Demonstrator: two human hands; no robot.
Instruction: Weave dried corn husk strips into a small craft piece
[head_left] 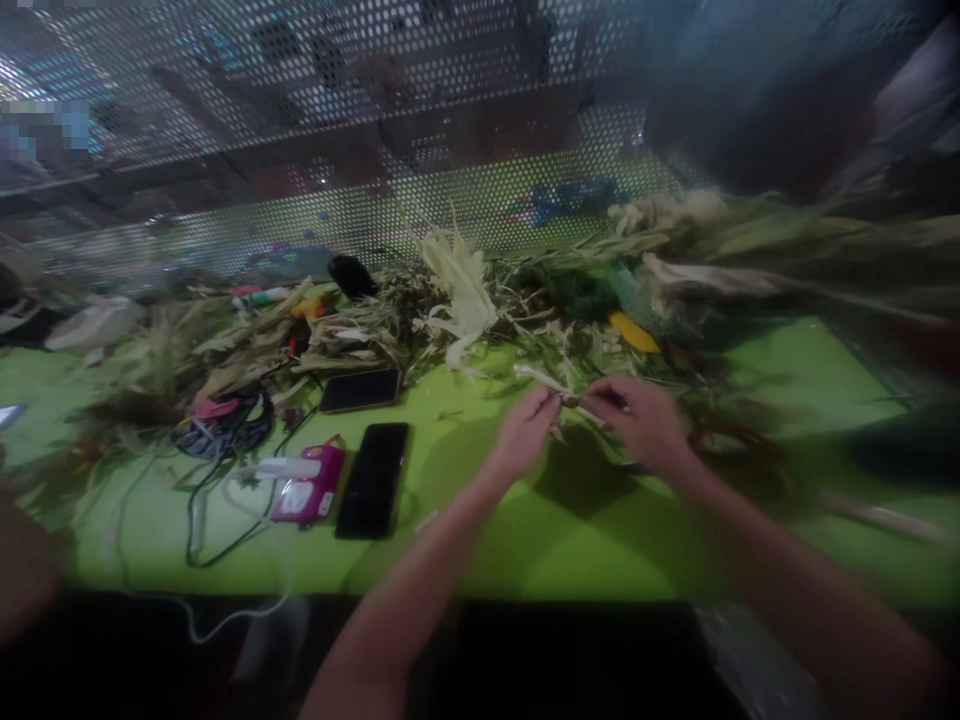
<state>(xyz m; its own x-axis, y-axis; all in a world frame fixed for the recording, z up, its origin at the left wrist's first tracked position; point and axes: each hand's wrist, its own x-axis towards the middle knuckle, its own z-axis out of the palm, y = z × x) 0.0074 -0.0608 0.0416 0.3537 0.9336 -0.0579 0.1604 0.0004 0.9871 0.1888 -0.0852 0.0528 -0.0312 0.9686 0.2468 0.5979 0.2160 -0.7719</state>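
Note:
Over the green table my left hand [527, 430] pinches a pale strip of corn husk [538, 375]. Close on its right, my right hand [641, 415] has its fingers closed at the other part of the same piece, where a small brownish bit shows between the hands. Blur hides the finer detail of the fingertips. Just behind the hands lie loose husk scraps and a yellow object [634, 332]. A bundle of pale corn husks [461, 285] stands up from the pile at the back.
To the left are a black phone [373, 480], a second phone [360, 390], and a magenta power strip [319, 485] with a white plug and trailing cables. Dried husks [225, 350] heap along a perforated metal screen [300, 130]. Someone's arm [26, 560] shows at the left edge.

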